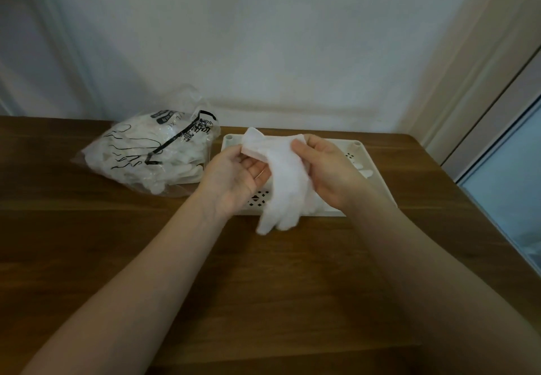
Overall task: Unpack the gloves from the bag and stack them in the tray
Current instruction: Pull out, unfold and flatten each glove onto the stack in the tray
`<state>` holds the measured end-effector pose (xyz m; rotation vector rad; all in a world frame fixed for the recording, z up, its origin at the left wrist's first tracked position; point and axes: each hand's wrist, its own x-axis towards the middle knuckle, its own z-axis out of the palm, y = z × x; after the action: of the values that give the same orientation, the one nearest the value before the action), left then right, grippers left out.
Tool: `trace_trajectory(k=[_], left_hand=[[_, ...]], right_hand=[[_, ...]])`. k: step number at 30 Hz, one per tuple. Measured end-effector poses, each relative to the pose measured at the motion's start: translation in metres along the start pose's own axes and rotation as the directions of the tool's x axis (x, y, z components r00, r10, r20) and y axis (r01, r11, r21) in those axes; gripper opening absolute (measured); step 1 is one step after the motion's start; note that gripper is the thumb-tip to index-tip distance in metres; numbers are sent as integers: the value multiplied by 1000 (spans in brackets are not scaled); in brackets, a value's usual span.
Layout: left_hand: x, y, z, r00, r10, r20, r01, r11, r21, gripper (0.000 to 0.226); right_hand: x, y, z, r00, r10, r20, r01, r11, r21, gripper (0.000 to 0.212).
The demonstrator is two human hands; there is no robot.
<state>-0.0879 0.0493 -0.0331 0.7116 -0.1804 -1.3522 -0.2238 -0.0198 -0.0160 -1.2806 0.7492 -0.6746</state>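
Nearest, two bare forearms reach over the wooden table (292, 272). The left hand (234, 175) pinches one edge of a white glove (281, 175) at its cuff, and the right hand (330, 169) grips the other edge, so the glove hangs fingers-down above the near rim of the white tray (380, 181). Another glove lies in the tray's right part. Beyond to the left, the clear plastic bag (146, 155) of gloves lies against the tray.

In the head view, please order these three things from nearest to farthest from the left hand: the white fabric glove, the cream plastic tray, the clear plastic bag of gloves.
From the left hand:
1. White fabric glove: gripped, to its right.
2. Cream plastic tray: right behind and under it.
3. Clear plastic bag of gloves: on the table, further left.
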Motion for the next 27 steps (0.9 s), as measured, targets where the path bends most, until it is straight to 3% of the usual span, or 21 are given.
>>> trace_trajectory(k=[4, 7, 11, 15, 20, 23, 25, 27], left_hand=[[0, 0, -3, 988, -117, 103, 121, 992, -38, 45], [0, 8, 1, 964, -246, 98, 223, 954, 199, 69], [5, 18, 13, 950, -312, -21, 279, 815, 507, 55], [6, 22, 24, 924, -383, 1, 287, 694, 661, 45], [12, 15, 29, 969, -240, 56, 151, 759, 633, 33], [19, 14, 29, 995, -93, 22, 60, 791, 609, 9], [22, 16, 29, 1000, -24, 9, 15, 811, 585, 6], [25, 20, 29, 1000, 18, 13, -22, 845, 534, 9]], right_hand=[[0, -7, -12, 999, -22, 25, 26, 986, -167, 17], [-1, -17, -24, 992, 34, 124, -10, 981, -193, 15], [0, -31, -36, 917, 188, 352, -61, 938, -341, 33], [5, -42, -44, 870, 277, 409, -80, 896, -437, 39], [10, -49, -56, 840, 314, 441, -115, 900, -421, 22], [13, -47, -68, 852, 308, 424, -94, 886, -454, 19], [16, -44, -76, 865, 274, 420, -70, 896, -440, 22], [17, -39, -80, 882, 235, 409, -72, 924, -376, 13]])
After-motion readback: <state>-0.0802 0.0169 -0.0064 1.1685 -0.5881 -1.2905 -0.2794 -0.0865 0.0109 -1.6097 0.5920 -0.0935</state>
